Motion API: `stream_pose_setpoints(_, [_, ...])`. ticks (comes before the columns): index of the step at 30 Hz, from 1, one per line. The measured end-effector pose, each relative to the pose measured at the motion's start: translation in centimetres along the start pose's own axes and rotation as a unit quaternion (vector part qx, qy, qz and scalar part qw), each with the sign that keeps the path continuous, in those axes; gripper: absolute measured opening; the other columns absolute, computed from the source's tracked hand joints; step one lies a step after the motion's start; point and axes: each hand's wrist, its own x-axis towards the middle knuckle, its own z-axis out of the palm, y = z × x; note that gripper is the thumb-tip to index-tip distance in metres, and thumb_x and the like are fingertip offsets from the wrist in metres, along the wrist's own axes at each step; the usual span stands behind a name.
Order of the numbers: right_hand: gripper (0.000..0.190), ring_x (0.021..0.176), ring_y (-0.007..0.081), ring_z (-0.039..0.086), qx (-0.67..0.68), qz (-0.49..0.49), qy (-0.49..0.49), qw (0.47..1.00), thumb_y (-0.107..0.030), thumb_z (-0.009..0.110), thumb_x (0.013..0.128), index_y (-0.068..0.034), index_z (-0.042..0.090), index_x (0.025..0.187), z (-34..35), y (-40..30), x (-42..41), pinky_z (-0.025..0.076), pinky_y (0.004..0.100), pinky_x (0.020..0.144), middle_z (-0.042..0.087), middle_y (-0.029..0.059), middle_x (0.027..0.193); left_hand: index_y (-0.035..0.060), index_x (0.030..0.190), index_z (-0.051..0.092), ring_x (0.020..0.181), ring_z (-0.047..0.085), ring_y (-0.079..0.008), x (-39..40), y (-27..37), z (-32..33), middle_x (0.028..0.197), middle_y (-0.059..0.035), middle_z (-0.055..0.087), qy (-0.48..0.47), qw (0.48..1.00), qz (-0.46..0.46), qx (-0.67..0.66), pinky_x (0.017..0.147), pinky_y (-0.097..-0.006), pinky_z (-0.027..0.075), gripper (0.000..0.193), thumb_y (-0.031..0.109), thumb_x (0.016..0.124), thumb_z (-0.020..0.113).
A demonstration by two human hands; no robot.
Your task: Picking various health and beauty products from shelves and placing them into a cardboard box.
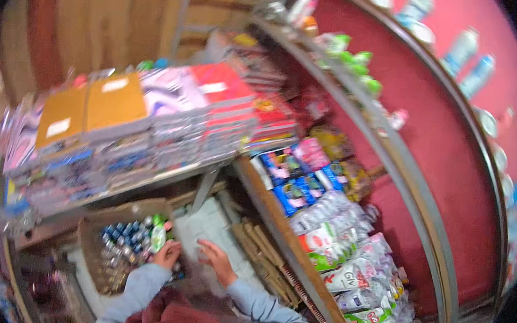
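Observation:
My left hand (168,253) is over the right side of an open cardboard box (89,250), with its fingers curled. Right beside its fingertips stands a green-and-white container (158,235); blur hides whether the hand grips it. Small bottles with dark blue caps (124,235) fill the back of the box, and clear or brownish small items (117,267) lie nearer me. My right hand (217,259) is raised to the right of the box, fingers apart and holding nothing. White floor tiles (201,226) show beyond it.
Stacked plastic-wrapped notebooks (118,94) cover a counter ahead. A wooden shelf edge (276,219) runs along my right, carrying packaged goods (345,277). Flattened cardboard (261,255) leans below it. Higher shelves (406,176) curve along the red wall, with bottles (463,50) on top.

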Motion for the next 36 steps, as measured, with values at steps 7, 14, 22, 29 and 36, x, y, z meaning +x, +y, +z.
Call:
stream_pose_setpoints(7, [0.037, 0.110, 0.0215, 0.052, 0.062, -0.098, 0.085, 0.990, -0.024, 0.048, 0.094, -0.002, 0.048, 0.124, -13.2, -8.6, -9.1, 0.045, 0.0367, 0.090, 0.053, 0.0098, 0.122, 0.0018, 0.103, 0.058, 0.089, 0.060, -0.0145, 0.7, 11.4, 16.1, 0.097, -0.0070, 0.065, -0.032, 0.993, 0.104, -0.049, 0.081, -0.0258, 0.046, 0.017, 0.007, 0.088, 0.054])
stream_pose_setpoints(14, [0.031, 0.093, 0.0132, 0.056, -0.060, -0.296, 0.135, 0.944, -0.021, 0.050, 0.092, -0.002, 0.054, 0.116, -22.7, -24.3, -16.6, 0.046, 0.0274, 0.083, 0.060, 0.0077, 0.105, 0.0010, 0.103, 0.058, 0.098, 0.056, -0.0159, 1.6, 20.8, 30.6, 0.106, -0.0082, 0.059, -0.125, 0.963, 0.210, -0.111, 0.085, -0.0286, 0.044, 0.018, 0.006, 0.086, 0.055])
stream_pose_setpoints(22, [0.032, 0.103, 0.0242, 0.055, -0.489, -0.535, 0.262, 0.638, -0.020, 0.063, 0.080, -0.010, 0.058, 0.110, -25.3, -47.3, -17.5, 0.046, 0.0354, 0.086, 0.051, 0.0107, 0.120, -0.0002, 0.104, 0.056, 0.100, 0.054, -0.0186, 5.7, 23.2, 34.3, 0.108, -0.0110, 0.056, -0.145, 0.944, 0.267, -0.126, 0.090, -0.0310, 0.041, 0.019, 0.002, 0.086, 0.051])
stream_pose_setpoints(29, [0.050, 0.112, 0.0349, 0.050, -0.689, -0.376, 0.375, 0.493, -0.036, 0.063, 0.077, -0.012, 0.053, 0.119, -29.5, -58.0, -9.3, 0.043, 0.0430, 0.091, 0.046, 0.0164, 0.127, 0.0008, 0.100, 0.058, 0.097, 0.056, -0.0191, 11.4, 26.7, 33.3, 0.107, -0.0131, 0.058, -0.134, 0.910, 0.345, -0.188, 0.085, -0.0300, 0.044, 0.018, 0.003, 0.083, 0.056])
stream_pose_setpoints(36, [0.072, 0.111, 0.0359, 0.051, -0.739, -0.176, 0.391, 0.519, -0.039, 0.069, 0.068, -0.011, 0.043, 0.129, -32.6, -60.5, -1.8, 0.042, 0.0438, 0.091, 0.049, 0.0207, 0.122, 0.0007, 0.097, 0.060, 0.097, 0.058, -0.0249, 20.5, 28.7, 29.4, 0.102, -0.0145, 0.062, -0.129, 0.890, 0.386, -0.206, 0.087, -0.0366, 0.043, 0.017, 0.005, 0.081, 0.056])
